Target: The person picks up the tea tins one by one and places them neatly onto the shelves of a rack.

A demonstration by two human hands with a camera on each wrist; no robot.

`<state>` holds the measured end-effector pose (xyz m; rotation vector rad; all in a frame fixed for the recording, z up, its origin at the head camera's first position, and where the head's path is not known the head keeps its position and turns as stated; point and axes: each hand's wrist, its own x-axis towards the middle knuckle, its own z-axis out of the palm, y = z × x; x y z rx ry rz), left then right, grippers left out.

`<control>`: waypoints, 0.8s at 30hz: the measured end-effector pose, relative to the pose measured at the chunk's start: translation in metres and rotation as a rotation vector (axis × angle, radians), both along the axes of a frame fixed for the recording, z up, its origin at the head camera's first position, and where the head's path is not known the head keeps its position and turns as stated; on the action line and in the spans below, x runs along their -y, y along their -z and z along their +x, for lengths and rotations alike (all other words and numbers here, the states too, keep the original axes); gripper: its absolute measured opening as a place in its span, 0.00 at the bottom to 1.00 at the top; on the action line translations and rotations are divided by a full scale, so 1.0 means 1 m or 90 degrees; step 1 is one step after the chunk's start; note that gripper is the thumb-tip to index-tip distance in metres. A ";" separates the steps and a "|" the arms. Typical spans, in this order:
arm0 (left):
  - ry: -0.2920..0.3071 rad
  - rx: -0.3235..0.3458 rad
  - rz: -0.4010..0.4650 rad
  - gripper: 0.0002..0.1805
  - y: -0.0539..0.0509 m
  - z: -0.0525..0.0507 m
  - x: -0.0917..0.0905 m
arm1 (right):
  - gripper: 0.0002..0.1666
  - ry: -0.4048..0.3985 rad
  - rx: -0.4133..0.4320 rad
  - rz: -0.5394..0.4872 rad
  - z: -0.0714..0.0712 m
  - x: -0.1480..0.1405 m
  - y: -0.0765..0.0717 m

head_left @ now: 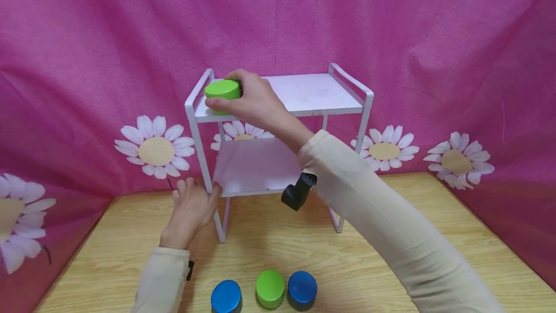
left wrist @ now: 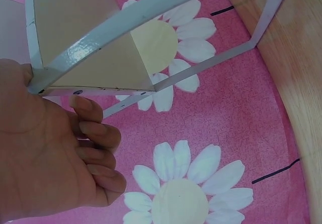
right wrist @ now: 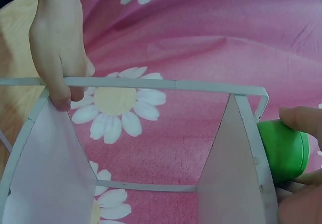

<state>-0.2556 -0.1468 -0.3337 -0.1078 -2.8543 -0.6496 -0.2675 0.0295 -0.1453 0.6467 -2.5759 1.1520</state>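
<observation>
A white two-tier shelf rack (head_left: 304,93) stands on the table. At the left end of its top board, my right hand (head_left: 256,100) grips a round green tin (head_left: 222,89) between thumb and fingers. The right wrist view shows this green tin (right wrist: 284,151) against the top board. My left hand (head_left: 191,209) holds the rack's front left post at the height of the lower board (head_left: 256,165). In the left wrist view the thumb of that left hand (left wrist: 45,153) is partly hidden behind the post, its other fingers curled beside the board's edge.
Near the table's front edge stand a blue tin (head_left: 226,296), another green tin (head_left: 270,289) and a second blue tin (head_left: 302,290). A pink cloth (head_left: 278,18) with white flowers hangs behind the rack and along both sides of the wooden table (head_left: 391,255).
</observation>
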 end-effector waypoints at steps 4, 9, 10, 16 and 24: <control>0.000 -0.001 0.001 0.21 0.001 0.000 0.000 | 0.35 0.009 0.004 0.021 -0.001 0.002 0.000; 0.004 0.010 0.003 0.22 0.002 -0.002 -0.003 | 0.36 0.013 0.009 0.047 -0.001 0.000 -0.002; 0.004 0.011 0.004 0.22 0.001 -0.002 -0.004 | 0.36 0.015 0.011 0.051 -0.001 -0.001 -0.002; 0.002 0.003 0.002 0.20 -0.002 -0.003 -0.004 | 0.35 0.011 0.020 0.051 -0.001 0.000 -0.003; 0.000 0.001 0.003 0.21 -0.001 0.000 0.000 | 0.34 0.008 0.029 0.048 -0.001 0.004 -0.001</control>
